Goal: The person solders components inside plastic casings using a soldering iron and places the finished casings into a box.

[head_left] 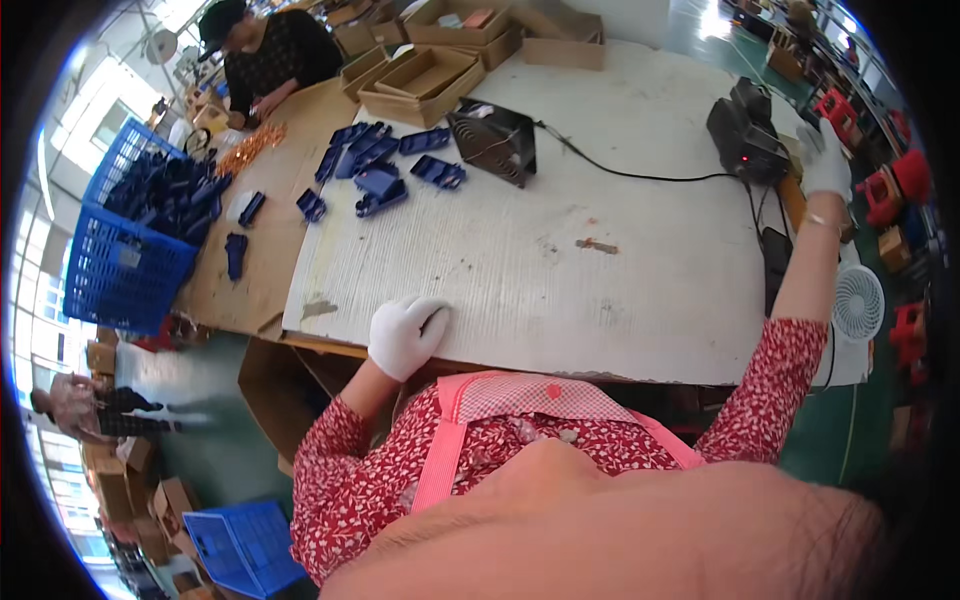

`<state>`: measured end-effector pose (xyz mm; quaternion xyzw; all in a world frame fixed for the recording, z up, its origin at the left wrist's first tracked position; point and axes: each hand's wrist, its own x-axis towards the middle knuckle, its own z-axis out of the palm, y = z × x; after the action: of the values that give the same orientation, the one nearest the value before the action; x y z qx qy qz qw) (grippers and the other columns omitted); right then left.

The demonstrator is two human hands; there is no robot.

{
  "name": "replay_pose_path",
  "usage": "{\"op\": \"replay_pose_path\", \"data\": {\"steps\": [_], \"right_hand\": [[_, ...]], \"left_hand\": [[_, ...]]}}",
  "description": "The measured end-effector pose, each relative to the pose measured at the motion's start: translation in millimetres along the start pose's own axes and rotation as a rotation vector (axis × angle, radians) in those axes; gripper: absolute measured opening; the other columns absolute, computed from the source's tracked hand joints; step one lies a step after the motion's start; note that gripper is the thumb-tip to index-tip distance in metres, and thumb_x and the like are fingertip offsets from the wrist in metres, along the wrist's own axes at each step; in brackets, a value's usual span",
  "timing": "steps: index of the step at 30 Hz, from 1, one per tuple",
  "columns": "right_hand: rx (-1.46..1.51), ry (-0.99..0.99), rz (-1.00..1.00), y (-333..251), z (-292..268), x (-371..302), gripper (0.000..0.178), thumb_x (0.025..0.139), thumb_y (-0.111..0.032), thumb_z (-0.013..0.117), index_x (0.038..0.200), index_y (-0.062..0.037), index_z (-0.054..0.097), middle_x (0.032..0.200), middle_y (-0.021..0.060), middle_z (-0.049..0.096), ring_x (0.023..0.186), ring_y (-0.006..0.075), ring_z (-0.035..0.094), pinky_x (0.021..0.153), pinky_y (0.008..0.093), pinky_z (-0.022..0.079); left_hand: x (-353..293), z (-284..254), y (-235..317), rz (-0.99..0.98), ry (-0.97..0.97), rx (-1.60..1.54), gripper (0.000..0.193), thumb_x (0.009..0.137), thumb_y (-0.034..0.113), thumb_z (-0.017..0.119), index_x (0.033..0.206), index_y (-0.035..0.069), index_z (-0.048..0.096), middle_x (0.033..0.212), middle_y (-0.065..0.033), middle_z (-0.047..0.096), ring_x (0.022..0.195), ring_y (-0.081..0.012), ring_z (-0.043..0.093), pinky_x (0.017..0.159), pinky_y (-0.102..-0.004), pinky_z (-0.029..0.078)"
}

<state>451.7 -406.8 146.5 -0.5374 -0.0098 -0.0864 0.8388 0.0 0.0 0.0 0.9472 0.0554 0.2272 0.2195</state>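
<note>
Head view: I see the left hand (408, 337), loosely balled, at the near edge of the table (560, 310); the right hand (825, 165) — grip I cannot tell — flanks the black device (746, 138), far right. Blue parts (372, 150) lie left of the fan (494, 142).

Head-worn downward fisheye view

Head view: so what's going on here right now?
At a pale worktable, the person's white-gloved left hand is by the near edge, with nothing visible in it. The gloved right hand is stretched out beside a black device; whether it touches anything is unclear. Dark blue parts lie loose near a black fan, and a blue crate at left is heaped with more. A co-worker bends over nearby.
</note>
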Motion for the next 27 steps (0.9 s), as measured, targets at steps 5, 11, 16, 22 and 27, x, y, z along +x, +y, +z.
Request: {"op": "replay_pose_path", "data": {"steps": [5, 11, 16, 22, 27], "right_hand": [[0.029, -0.121, 0.137, 54.8, -7.6, -48.0, 0.037, 0.091, -0.039, 0.047, 0.109, -0.0083, 0.059, 0.090, 0.0093, 0.066, 0.087, 0.0235, 0.065, 0.056, 0.0290, 0.051], [-0.070, -0.375, 0.430, 69.9, 76.6, -192.4, 0.045, 0.091, -0.045, 0.038, 0.116, -0.0149, 0.060, 0.087, 0.0081, 0.066, 0.075, 0.0209, 0.064, 0.058, 0.0256, 0.047], [-0.150, -0.503, 0.415, 128.9, 116.0, -237.1, 0.040, 0.091, -0.040, 0.043, 0.107, -0.0083, 0.059, 0.089, 0.0069, 0.062, 0.069, 0.0150, 0.058, 0.057, 0.0244, 0.044], [0.025, -0.482, 0.528, 176.3, 162.2, -259.4, 0.032, 0.092, -0.034, 0.043, 0.097, -0.0054, 0.057, 0.083, 0.0071, 0.058, 0.063, 0.0130, 0.052, 0.056, 0.0253, 0.043], [0.067, -0.466, 0.669, 187.0, 199.7, -261.5, 0.033, 0.091, -0.035, 0.044, 0.097, -0.0057, 0.057, 0.078, 0.0062, 0.055, 0.063, 0.0137, 0.054, 0.054, 0.0275, 0.044]], "left_hand": [[80.5, -41.3, -67.5, 0.057, -0.058, 0.069, 0.010, 0.077, 0.011, 0.062, 0.085, 0.005, 0.066, 0.080, -0.0142, 0.064, 0.078, -0.0299, 0.063, 0.068, -0.0352, 0.049], [167.2, -27.0, -127.8, 0.169, -0.046, 0.278, 0.022, 0.076, 0.016, 0.063, 0.097, 0.011, 0.064, 0.119, -0.0098, 0.056, 0.116, -0.0286, 0.049, 0.094, -0.0385, 0.041], [188.7, -4.1, -151.4, 0.153, -0.092, 0.324, 0.023, 0.075, 0.024, 0.064, 0.095, 0.012, 0.063, 0.126, -0.0106, 0.052, 0.126, -0.0305, 0.039, 0.105, -0.0442, 0.027], [168.0, -7.5, -124.6, 0.340, -0.115, 0.205, 0.015, 0.075, 0.020, 0.065, 0.083, 0.009, 0.059, 0.119, -0.0141, 0.056, 0.110, -0.0310, 0.051, 0.097, -0.0428, 0.035], [156.0, -7.9, -114.9, 0.389, -0.128, 0.055, 0.012, 0.074, 0.015, 0.065, 0.081, 0.008, 0.059, 0.113, -0.0139, 0.058, 0.100, -0.0317, 0.056, 0.083, -0.0400, 0.042]]}}
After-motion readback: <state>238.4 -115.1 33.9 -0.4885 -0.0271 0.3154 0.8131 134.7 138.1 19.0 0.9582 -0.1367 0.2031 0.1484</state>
